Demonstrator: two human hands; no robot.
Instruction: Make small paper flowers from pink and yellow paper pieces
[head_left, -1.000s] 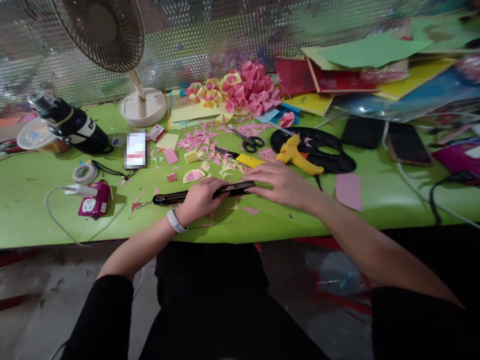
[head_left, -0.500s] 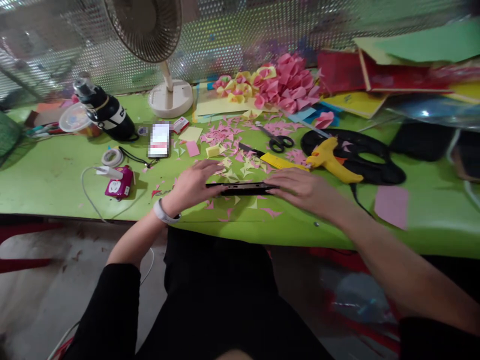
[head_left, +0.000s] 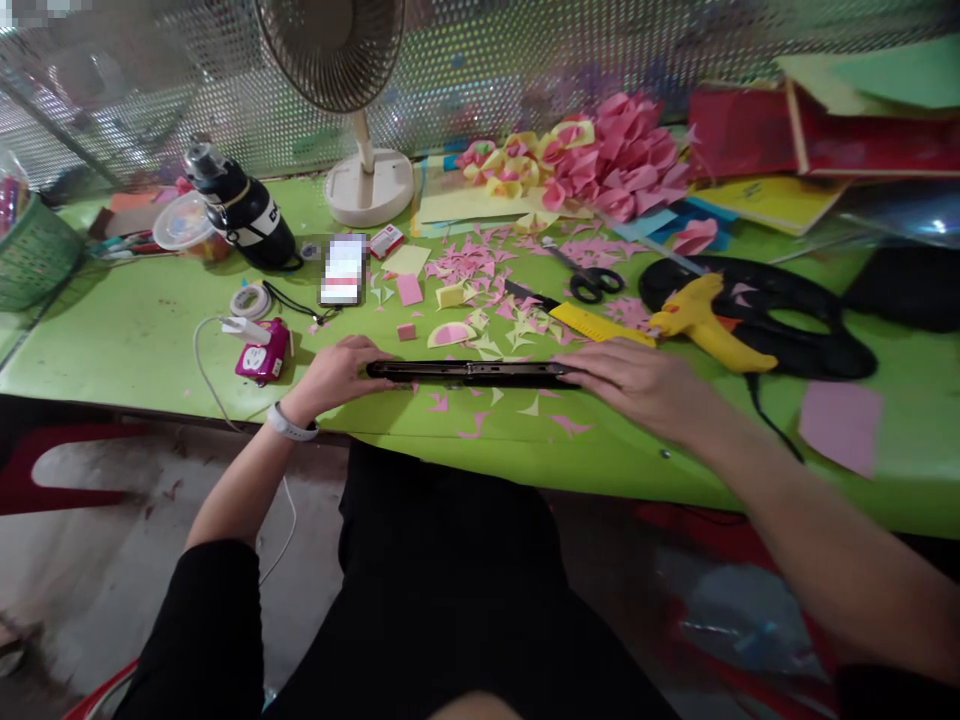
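A long, narrow black tool with a metal strip [head_left: 469,371] is stretched level between my two hands, just above the green table [head_left: 420,428]; its exact kind does not show. My left hand [head_left: 337,375], with a pale band at the wrist, is closed on its left end. Fingers and thumb of my right hand [head_left: 630,380] pinch the opposite end. Beyond it lie a yellow and pink paper half-round [head_left: 452,335] and a small pink paper block [head_left: 406,331]. Pink and yellow paper scraps [head_left: 480,262] are scattered around.
A yellow-handled knife [head_left: 600,323], black scissors [head_left: 596,283] and a yellow glue gun [head_left: 705,320] lie to the right. Paper flowers [head_left: 622,160] and a fan [head_left: 367,190] stand behind. Leftward are a black bottle [head_left: 251,220], phone [head_left: 343,270], tape roll [head_left: 250,300] and purple socket adapter [head_left: 262,352].
My left hand has moved left to the tool's end, so more of its length shows. The half-round paper and pink block have come into sight. The view has shifted slightly left.
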